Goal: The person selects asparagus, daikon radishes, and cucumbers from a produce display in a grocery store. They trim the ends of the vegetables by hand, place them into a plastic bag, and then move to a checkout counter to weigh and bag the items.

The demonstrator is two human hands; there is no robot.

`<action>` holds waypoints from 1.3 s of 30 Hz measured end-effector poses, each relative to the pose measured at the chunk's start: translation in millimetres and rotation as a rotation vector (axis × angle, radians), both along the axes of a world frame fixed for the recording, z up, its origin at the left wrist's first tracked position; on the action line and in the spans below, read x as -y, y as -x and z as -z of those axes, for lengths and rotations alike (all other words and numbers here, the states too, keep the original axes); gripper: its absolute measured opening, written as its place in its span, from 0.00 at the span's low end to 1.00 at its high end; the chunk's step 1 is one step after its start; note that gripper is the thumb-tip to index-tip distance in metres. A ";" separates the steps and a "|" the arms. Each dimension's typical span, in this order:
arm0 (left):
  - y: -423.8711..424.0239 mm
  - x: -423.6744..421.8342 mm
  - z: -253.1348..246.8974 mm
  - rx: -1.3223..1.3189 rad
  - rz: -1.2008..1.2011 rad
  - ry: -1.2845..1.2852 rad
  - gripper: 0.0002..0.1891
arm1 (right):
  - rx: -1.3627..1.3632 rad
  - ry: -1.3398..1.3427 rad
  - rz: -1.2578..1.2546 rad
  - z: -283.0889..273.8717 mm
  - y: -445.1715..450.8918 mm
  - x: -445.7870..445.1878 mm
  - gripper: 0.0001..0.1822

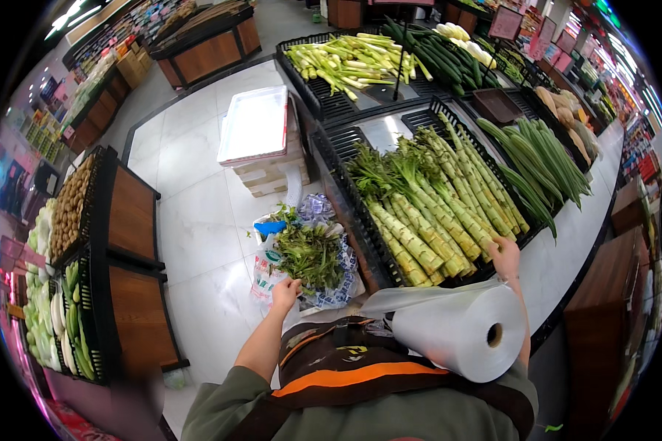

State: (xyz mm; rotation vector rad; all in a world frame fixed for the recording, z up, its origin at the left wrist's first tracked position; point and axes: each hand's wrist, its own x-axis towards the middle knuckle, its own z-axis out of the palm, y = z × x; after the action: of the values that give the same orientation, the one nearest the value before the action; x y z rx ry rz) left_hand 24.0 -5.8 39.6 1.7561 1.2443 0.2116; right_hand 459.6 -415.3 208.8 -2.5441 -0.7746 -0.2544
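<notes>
Thick celtuce stalks [419, 220] with leafy tops lie side by side in a black slatted display tray, butt ends towards me. My right hand [505, 258] is at the butt end of a stalk on the tray's near right side, its fingers curled onto that end. Over a floor container lined with printed plastic bags, my left hand [287, 293] is drawn in, fingers curled together. Nothing can be made out in it. Stripped green leaves [311, 256] are heaped in that container, just beyond the left hand.
A big clear plastic bag roll [458, 331] lies across my brown apron [342, 353], near my right forearm. Beyond the leaves stands a white foam box [256, 124]. Garlic stems [358, 58], cucumbers [441, 55] and ridged gourds [535, 160] fill neighbouring trays. Potatoes [74, 206] sit on a left stand.
</notes>
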 end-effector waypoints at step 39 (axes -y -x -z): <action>601.6 52.3 167.4 -0.279 -0.826 0.687 0.26 | -1.245 0.723 -0.164 269.9 554.3 -384.3 0.15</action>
State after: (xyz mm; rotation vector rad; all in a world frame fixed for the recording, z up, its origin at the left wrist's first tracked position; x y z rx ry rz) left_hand -577.6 -58.1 -127.9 0.6392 1.9156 -0.0061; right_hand -94.7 -31.1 -61.1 -2.4643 -0.5493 1.7472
